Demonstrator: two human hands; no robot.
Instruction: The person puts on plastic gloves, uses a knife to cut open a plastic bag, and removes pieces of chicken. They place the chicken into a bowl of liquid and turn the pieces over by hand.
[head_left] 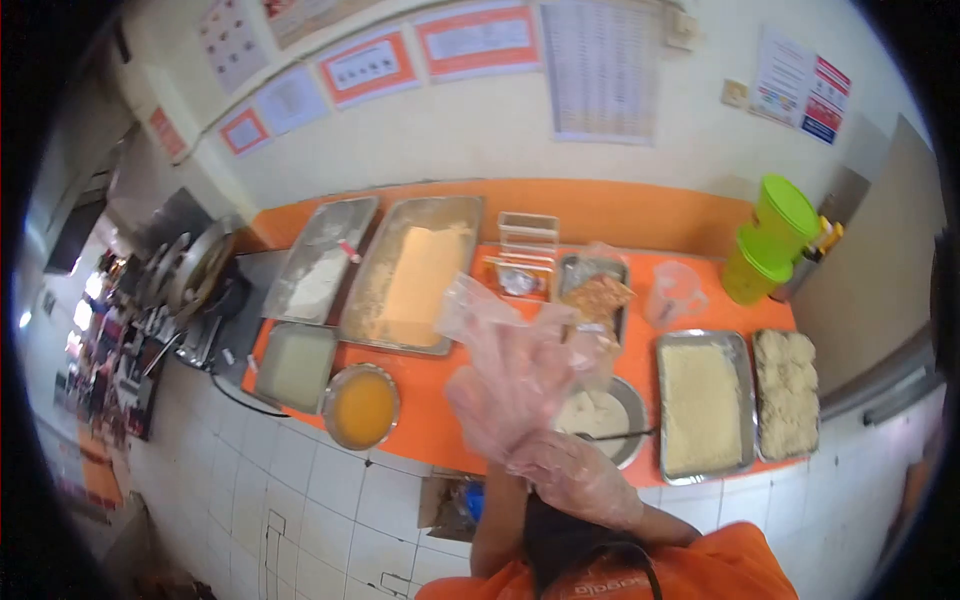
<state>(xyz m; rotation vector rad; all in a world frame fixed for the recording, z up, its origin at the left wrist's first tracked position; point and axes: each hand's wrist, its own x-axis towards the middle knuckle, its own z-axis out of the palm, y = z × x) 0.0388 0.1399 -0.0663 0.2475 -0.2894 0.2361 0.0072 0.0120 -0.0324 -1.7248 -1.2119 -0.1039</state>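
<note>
Loose, clear plastic covers my left hand [510, 390], raised over the middle of the orange table. Its plastic-covered fingers look spread and open, though folds and blur obscure their outline. My right hand [575, 480], also in clear plastic, is closed around the plastic glove [520, 455] at my left wrist. Just right of the hands, a round bowl [630, 400] holds white stuff and a dark-handled utensil [625, 434]. Behind them, a metal tray [622, 325] contains orange-brown pieces [598, 298].
Pans of orange powder [425, 275], white powder [318, 280] and pale liquid [297, 365] stand left, beside a yellow-orange bowl [363, 407]. At right are a crumb tray [703, 410], a tray of coated pieces [787, 395], a clear jug [675, 292] and green tubs [770, 240].
</note>
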